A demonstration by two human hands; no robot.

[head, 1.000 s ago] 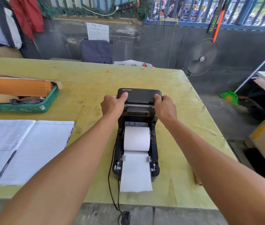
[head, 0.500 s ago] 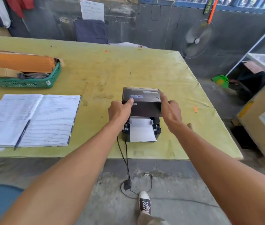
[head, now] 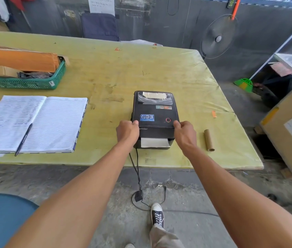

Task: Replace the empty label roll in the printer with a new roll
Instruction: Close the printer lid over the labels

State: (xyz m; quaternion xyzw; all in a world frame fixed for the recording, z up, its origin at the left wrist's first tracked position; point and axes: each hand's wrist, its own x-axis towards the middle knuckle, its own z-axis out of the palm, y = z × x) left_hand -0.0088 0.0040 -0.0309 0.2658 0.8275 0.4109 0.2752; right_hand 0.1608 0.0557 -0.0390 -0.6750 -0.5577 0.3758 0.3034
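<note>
Black printer (head: 155,119) between both hands' fingers (head: 136,122)

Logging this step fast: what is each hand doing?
Left hand: closed on the printer lid, left edge.
Right hand: closed on the lid's right edge.

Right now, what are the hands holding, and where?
Both hold the printer's lid at its front corners: left hand on the left corner, right hand on the right.

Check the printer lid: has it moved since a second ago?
Yes. The printer lid swung down toward the person onto the fixed printer base, hiding the roll; only a paper strip shows, both hands on its front corners.
</note>
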